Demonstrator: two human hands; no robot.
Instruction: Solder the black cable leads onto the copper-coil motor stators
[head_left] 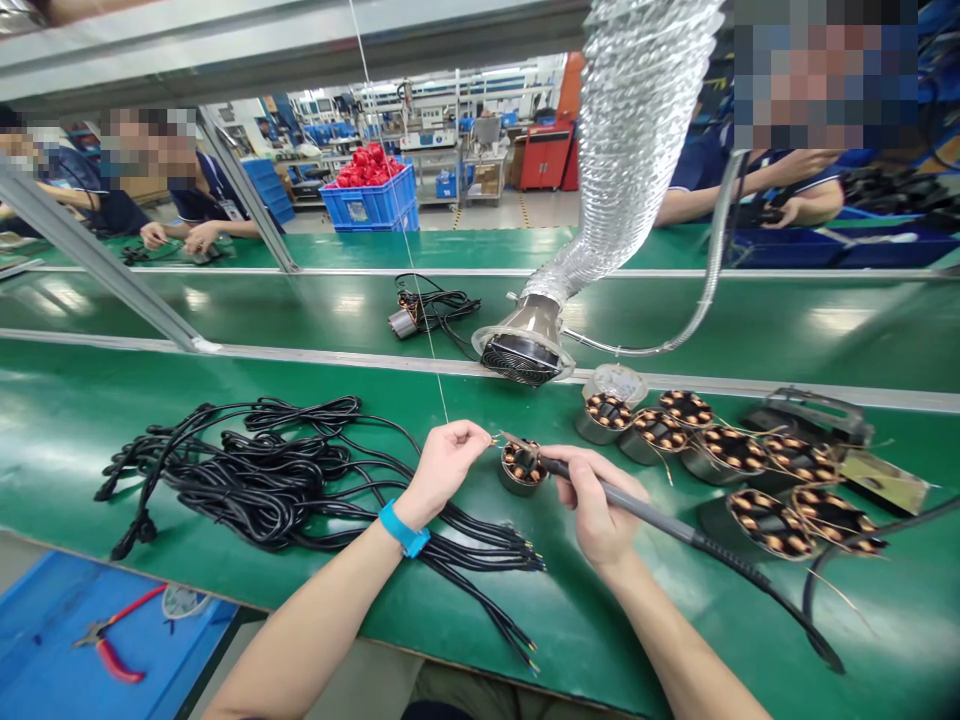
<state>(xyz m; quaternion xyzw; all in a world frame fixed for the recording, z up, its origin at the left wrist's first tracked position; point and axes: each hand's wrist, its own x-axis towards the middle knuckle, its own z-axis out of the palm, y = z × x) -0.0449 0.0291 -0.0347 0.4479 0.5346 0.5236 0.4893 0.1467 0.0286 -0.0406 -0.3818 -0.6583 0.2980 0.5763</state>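
Note:
My left hand (444, 465), with a blue band at its wrist, is closed in a pinch on a thin solder wire (429, 340) that runs down from above. Small wire ends show by its fingertips. In my right hand (604, 505) is a soldering iron (637, 503) with a grey handle, its tip pointing left near those fingertips. Just below the tip stands a motor stator (523, 468) with copper windings, upright on the green bench. I cannot tell whether the tip touches anything.
Left lies a pile of black power cords (277, 475), stripped ends toward me. Several more stators (724, 452) stand right, by an iron stand (810, 415). A fume extractor duct (529, 340) hangs ahead. Red-handled cutters (112, 640) lie lower left. Co-workers sit across the bench.

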